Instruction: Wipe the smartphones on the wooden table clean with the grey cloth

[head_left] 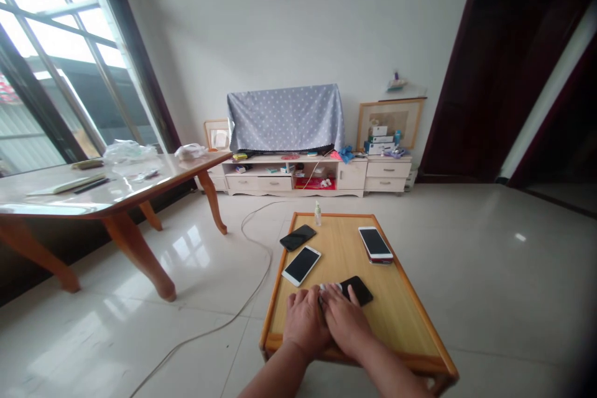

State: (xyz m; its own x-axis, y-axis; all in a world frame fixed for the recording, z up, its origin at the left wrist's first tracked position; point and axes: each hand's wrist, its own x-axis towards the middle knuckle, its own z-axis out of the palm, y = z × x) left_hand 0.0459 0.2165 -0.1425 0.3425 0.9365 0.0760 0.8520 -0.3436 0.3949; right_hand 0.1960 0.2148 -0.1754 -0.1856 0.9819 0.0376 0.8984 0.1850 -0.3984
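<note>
Both my hands rest close together on a small low wooden table point(410, 317). My left hand point(304, 318) has its fingers curled down beside my right hand point(344, 317), which presses a small white thing, perhaps a cloth point(329, 287), against a black phone point(358, 290). What the left fingers hold is hidden. Further back lie a white-framed phone point(301, 265), a second black phone point(297, 237) and a phone with a red edge point(375, 244). A small bottle point(318, 213) stands at the far edge.
A large glossy table point(112, 196) stands at the left by the window. A white cable point(252, 289) trails over the tiled floor. A low white cabinet point(317, 174) with a covered screen stands against the far wall. A dark doorway opens at the right.
</note>
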